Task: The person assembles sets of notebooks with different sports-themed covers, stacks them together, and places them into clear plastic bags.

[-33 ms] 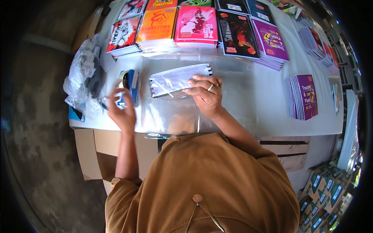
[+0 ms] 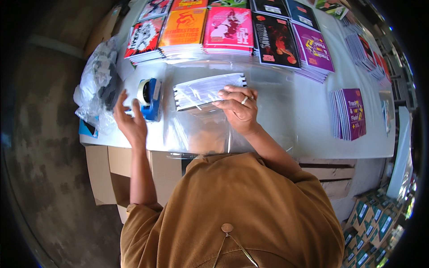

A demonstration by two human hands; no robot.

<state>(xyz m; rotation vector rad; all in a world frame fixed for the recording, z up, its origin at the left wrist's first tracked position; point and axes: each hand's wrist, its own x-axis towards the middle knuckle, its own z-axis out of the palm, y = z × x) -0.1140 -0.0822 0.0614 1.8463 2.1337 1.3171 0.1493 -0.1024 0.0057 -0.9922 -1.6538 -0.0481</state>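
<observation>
My right hand, with a ring on one finger, is closed on the right end of a bundle of spiral notebooks. White page edges face up and black spiral coils show at both ends. Shiny clear plastic seems to lie around the bundle; how far it wraps round is hard to make out. A clear plastic sheet spreads beneath and in front of it. Left of the bundle stands a blue tape dispenser with a roll of tape. Beside the dispenser, my left hand is raised, fingers apart and holding nothing.
Stacks of colourful spiral notebooks, among them an orange stack and a pink stack, line the table's far side. A purple notebook stack sits at right. Crumpled clear plastic lies at left. Cardboard boxes stand below the near edge.
My left hand has shifted left, away from the tape dispenser, and its fingers look less blurred. My right hand keeps its grip on the notebook bundle.
</observation>
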